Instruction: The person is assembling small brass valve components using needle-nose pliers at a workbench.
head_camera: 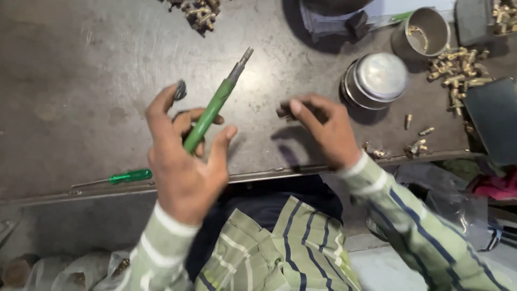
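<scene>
The left hand (180,161) is raised above the near edge of the dark metal worktable (81,81), its back turned to the camera, and a green-handled driver tool (212,108) is gripped between the thumb and curled fingers; the index finger is held up and apart. The tool is tilted, its grey metal tip pointing up and away toward the right. The right hand (328,129) is lowered onto the table just beside the tool, its fingers pinched narrowly on a small dark part (284,110) that is blurred and cannot be identified. Both forearms are covered by pale green sleeves with white and blue stripes.

No label or sign can be made out. A dark flat case (493,118) is set at the right edge of the table.

A stack of shallow steel bowls (374,80) is placed bottom-up near the right hand. Behind it an open steel cup (428,29) is seen, with a few brass pieces inside. Loose brass fittings (458,67) are scattered just beside the cup. A second, smaller green screwdriver (121,177) is laid flat by the table's near edge, well apart from the right hand
</scene>
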